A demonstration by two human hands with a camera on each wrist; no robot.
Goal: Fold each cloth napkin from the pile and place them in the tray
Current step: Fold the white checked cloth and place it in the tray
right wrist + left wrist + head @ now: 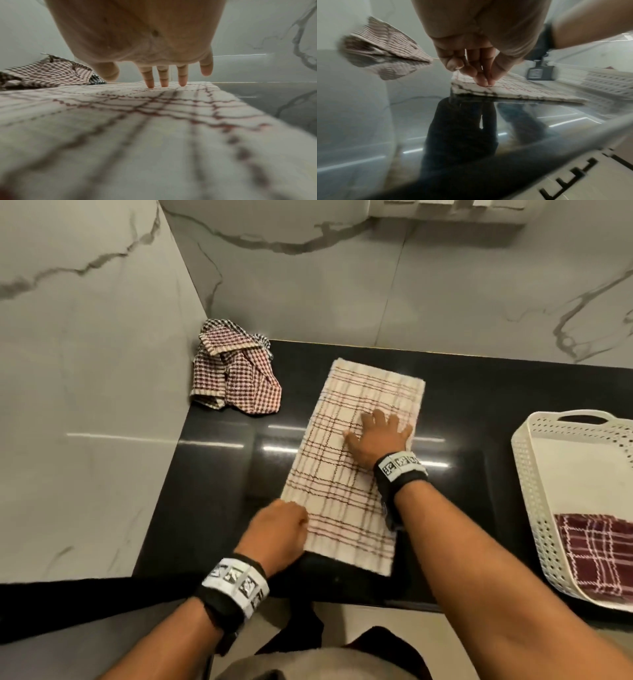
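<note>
A white napkin with thin red-brown checks (342, 474) lies folded into a long strip on the black counter (212, 474). My right hand (376, 429) rests flat on its far half with fingers spread; the right wrist view shows the fingertips (164, 85) touching the cloth (154, 121). My left hand (303, 518) is at the strip's near left edge. There its bunched fingertips (485, 82) press down on the cloth's corner (513, 92), thumb clear of it. The pile of crumpled checked napkins (236, 371) sits in the back left corner.
A white perforated tray (534, 508) stands at the right end of the counter with a folded maroon checked napkin (592, 553) in its near end. Marble walls close off the left side and the back. The counter's front edge runs just below my left wrist.
</note>
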